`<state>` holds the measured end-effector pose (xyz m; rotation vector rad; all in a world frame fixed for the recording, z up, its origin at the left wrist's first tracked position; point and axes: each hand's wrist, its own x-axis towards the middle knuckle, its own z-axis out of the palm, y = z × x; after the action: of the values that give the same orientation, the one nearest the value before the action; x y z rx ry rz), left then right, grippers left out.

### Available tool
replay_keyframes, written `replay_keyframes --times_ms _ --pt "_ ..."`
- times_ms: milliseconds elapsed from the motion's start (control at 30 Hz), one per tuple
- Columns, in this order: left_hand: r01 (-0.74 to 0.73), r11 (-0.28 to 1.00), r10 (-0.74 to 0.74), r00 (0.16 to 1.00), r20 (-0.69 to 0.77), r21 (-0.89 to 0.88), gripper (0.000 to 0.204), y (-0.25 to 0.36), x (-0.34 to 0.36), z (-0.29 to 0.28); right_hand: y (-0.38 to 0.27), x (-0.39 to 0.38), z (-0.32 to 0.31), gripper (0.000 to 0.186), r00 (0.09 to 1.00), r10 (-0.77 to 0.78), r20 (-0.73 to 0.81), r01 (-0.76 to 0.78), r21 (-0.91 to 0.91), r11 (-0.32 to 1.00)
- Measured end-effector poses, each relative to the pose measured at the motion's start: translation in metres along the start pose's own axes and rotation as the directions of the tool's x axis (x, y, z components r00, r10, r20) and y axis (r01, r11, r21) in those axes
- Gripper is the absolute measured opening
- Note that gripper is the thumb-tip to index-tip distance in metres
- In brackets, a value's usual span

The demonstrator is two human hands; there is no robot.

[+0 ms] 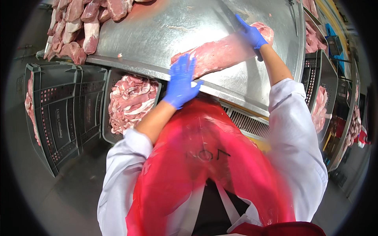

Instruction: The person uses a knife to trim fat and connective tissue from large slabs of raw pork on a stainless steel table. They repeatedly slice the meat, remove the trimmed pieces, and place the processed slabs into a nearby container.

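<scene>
A long pale-pink piece of pork loin [220,52] lies slantwise across the metal worktable [145,43]. My left hand [182,84], in a blue glove, rests flat against the loin's left end with fingers stretched out and thumb apart. Over the loin's right part, my blue-gloved right hand [252,34] is closed around a knife [229,12]. Its blade points away to the upper left, smeared by motion, and the dark butt of the handle shows below the palm. Whether the blade touches the table or the meat I cannot tell.
Several meat pieces [90,23] are heaped at the table's far left. Below its near edge stands a crate of trimmings [132,102], beside a tall dark crate [59,114]. More meat crates [325,94] line the right side. A thin dark tool [294,17] lies at the far right.
</scene>
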<state>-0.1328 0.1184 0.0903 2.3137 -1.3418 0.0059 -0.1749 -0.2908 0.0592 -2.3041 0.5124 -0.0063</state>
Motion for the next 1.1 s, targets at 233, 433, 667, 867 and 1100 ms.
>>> replay_keyframes --times_ms 233,433,667,867,1100 --pt "-0.222 0.965 0.204 0.970 0.135 0.140 0.073 -0.040 0.084 0.052 0.036 -0.045 -0.003 0.077 0.982 -0.112 -0.152 0.113 0.000 0.994" --pt "-0.129 0.964 0.096 0.984 0.150 0.231 0.086 -0.064 0.113 0.065 0.026 -0.080 -0.016 0.075 0.980 0.030 -0.195 -0.035 -0.022 0.999" --pt "0.407 0.905 -0.424 0.834 -0.351 -0.125 0.092 -0.092 0.016 0.069 -0.085 -0.015 0.032 0.065 0.906 -0.352 0.234 0.405 -0.241 0.882" --pt "0.371 0.849 -0.515 0.742 -0.429 -0.377 0.068 -0.082 -0.017 0.047 -0.086 0.015 0.038 0.075 0.830 -0.297 0.473 0.507 -0.416 0.755" --pt "0.346 0.581 -0.712 0.655 -0.254 -0.737 0.036 -0.065 0.012 0.057 -0.113 -0.022 0.019 0.079 0.811 -0.157 0.564 0.440 -0.410 0.799"
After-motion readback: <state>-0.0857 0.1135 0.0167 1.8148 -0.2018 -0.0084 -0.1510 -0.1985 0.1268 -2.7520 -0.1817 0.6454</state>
